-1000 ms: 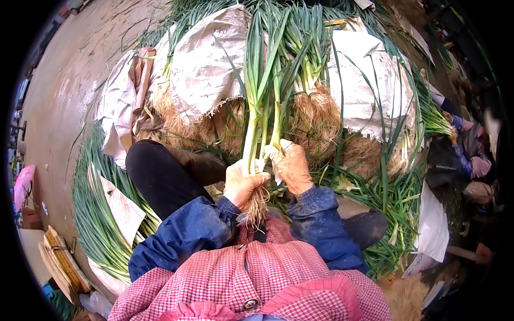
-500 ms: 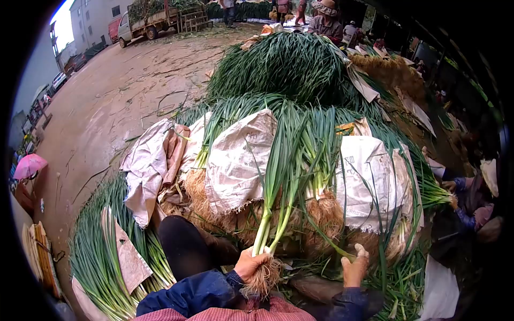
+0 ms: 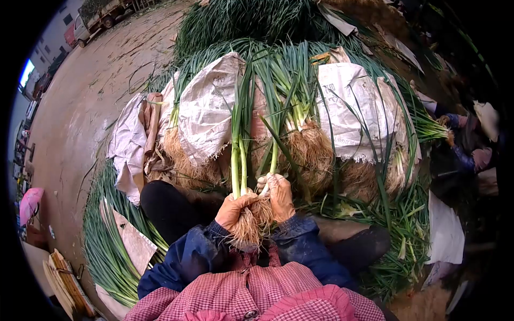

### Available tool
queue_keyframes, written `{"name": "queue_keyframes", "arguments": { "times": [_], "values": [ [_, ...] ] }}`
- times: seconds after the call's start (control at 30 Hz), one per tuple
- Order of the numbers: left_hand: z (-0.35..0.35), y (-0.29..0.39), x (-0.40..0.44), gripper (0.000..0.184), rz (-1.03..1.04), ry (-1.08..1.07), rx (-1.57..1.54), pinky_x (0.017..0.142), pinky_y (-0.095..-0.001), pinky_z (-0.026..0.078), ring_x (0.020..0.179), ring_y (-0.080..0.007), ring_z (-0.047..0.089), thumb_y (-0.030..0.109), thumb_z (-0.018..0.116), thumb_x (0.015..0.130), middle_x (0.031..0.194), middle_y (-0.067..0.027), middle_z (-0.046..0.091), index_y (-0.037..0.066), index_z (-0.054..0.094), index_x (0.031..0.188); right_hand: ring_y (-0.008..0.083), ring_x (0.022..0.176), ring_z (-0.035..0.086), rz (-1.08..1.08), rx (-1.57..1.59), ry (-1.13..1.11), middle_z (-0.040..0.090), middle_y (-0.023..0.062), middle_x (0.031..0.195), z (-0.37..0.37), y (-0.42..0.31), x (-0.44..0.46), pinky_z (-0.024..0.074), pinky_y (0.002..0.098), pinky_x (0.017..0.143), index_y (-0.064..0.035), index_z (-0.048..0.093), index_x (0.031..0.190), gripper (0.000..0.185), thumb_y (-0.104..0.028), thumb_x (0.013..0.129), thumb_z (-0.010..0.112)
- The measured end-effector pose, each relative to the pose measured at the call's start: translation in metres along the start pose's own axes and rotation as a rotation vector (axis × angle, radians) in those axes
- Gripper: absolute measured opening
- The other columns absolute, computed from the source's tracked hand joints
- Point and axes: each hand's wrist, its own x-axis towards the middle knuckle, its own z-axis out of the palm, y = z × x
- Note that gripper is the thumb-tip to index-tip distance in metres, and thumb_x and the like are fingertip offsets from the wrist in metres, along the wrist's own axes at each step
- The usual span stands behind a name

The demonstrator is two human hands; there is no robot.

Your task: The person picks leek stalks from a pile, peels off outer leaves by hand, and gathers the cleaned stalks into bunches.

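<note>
Lower center of the frame, left hand (image 3: 235, 211)'s got its fingers wrapped round two green onion stalks (image 3: 239, 171) while the right hand (image 3: 278, 197) pinches another stalk (image 3: 274, 158) just beside them.

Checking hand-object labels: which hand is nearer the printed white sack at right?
Right. The right hand, gripping one stalk, is below and left of the white sack in view; the left hand, gripping two stalks, is farther left and slightly lower.
</note>
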Motion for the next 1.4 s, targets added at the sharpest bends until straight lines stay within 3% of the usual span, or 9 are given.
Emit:
{"name": "queue_keyframes", "arguments": {
  "times": [0.27, 0.37, 0.63, 0.77, 0.93, 1.03, 1.13, 1.27, 1.4],
  "values": [
    [-0.041, 0.009, -0.006, 0.007, -0.146, -0.19, -0.018, 0.049, -0.0243, 0.046, 0.055, -0.0143, 0.055, 0.01, 0.056, 0.077, 0.066, -0.0046, 0.056, 0.004, 0.052, 0.074, 0.008, 0.055, 0.05, 0.059, 0.113, 0.391, 0.057, 0.0013, 0.07, -0.058, -0.015, 0.04, 0.0435, 0.0217, 0.045, -0.0043, 0.051, 0.09, 0.021, -0.023, 0.095, 0.043],
    [-0.02, 0.004, -0.011, 0.015, -0.149, -0.053, 0.024, 0.053, -0.026, 0.05, 0.062, -0.0154, 0.059, 0.011, 0.061, 0.079, 0.082, -0.0099, 0.063, -0.001, 0.058, 0.088, 0.0083, 0.063, 0.051, 0.142, -0.234, -0.066, 0.057, 0.0031, 0.078, -0.036, -0.02, 0.023, 0.0445, 0.0201, 0.052, -0.0011, 0.051, 0.094, 0.019, -0.018, 0.096, 0.042],
    [0.023, 0.04, -0.031, 0.034, -0.044, -0.302, -0.245, 0.054, -0.0257, 0.049, 0.064, -0.0155, 0.053, 0.001, 0.059, 0.079, 0.087, -0.0137, 0.055, -0.003, 0.042, 0.108, 0.0277, 0.095, 0.056, -0.694, -0.938, 0.072, 0.058, 0.0159, 0.106, -0.019, -0.029, 0.089, 0.0441, 0.0337, 0.084, -0.0011, 0.055, 0.107, 0.027, -0.023, 0.092, 0.05],
    [0.045, 0.088, -0.02, 0.037, -0.004, -0.434, -0.301, 0.054, -0.0244, 0.045, 0.063, -0.0136, 0.049, 0.002, 0.057, 0.08, 0.083, -0.0113, 0.05, 0.0, 0.038, 0.112, 0.035, 0.096, 0.058, -0.232, -1.894, -0.369, 0.061, 0.0171, 0.103, -0.015, -0.022, 0.108, 0.0469, 0.0385, 0.081, -0.001, 0.058, 0.106, 0.035, -0.029, 0.089, 0.048],
    [0.015, 0.088, 0.037, 0.024, -0.082, -0.441, -0.25, 0.058, -0.0286, 0.048, 0.068, -0.0146, 0.05, 0.006, 0.054, 0.084, 0.08, -0.0058, 0.048, -0.002, 0.046, 0.104, 0.0308, 0.072, 0.061, 0.407, -1.423, -1.02, 0.063, 0.0172, 0.085, -0.027, -0.033, 0.023, 0.0483, 0.0395, 0.066, -0.0024, 0.062, 0.097, 0.031, -0.03, 0.086, 0.054],
    [-0.018, 0.047, 0.06, 0.029, -0.133, -0.308, -0.271, 0.058, -0.0289, 0.046, 0.069, -0.0162, 0.05, 0.002, 0.058, 0.081, 0.082, -0.0064, 0.052, 0.002, 0.048, 0.108, 0.0286, 0.065, 0.058, -0.364, -1.534, -0.252, 0.059, 0.0143, 0.072, -0.019, -0.062, 0.084, 0.0463, 0.0399, 0.059, -0.0005, 0.06, 0.088, 0.025, -0.024, 0.087, 0.052],
    [-0.016, 0.011, 0.042, 0.028, -0.227, -0.276, -0.315, 0.059, -0.0285, 0.045, 0.069, -0.0168, 0.049, 0.002, 0.061, 0.079, 0.078, -0.0056, 0.052, 0.002, 0.049, 0.104, 0.0244, 0.053, 0.054, -0.628, -1.823, 0.275, 0.054, 0.0119, 0.063, -0.052, -0.039, 0.22, 0.0447, 0.0402, 0.048, -0.0037, 0.057, 0.079, 0.027, -0.03, 0.082, 0.057],
    [0.01, 0.016, 0.019, 0.027, -0.128, -0.213, -0.32, 0.066, -0.0279, 0.048, 0.078, -0.0181, 0.055, 0.0, 0.063, 0.076, 0.087, -0.0067, 0.055, 0.004, 0.052, 0.101, 0.0286, 0.059, 0.058, -0.247, -1.751, 0.008, 0.056, 0.0138, 0.066, -0.038, -0.07, 0.196, 0.0461, 0.0412, 0.054, -0.0046, 0.06, 0.081, 0.028, -0.033, 0.081, 0.057],
    [-0.011, 0.018, 0.033, 0.024, -0.202, -0.149, -0.261, 0.081, -0.0316, 0.053, 0.096, -0.0225, 0.06, -0.004, 0.057, 0.078, 0.105, -0.0121, 0.06, 0.002, 0.054, 0.101, 0.0243, 0.058, 0.058, -0.476, -1.556, 0.157, 0.057, 0.0136, 0.064, -0.045, -0.055, 0.14, 0.0455, 0.0403, 0.052, -0.0046, 0.058, 0.079, 0.027, -0.031, 0.083, 0.053]
  ]
}}
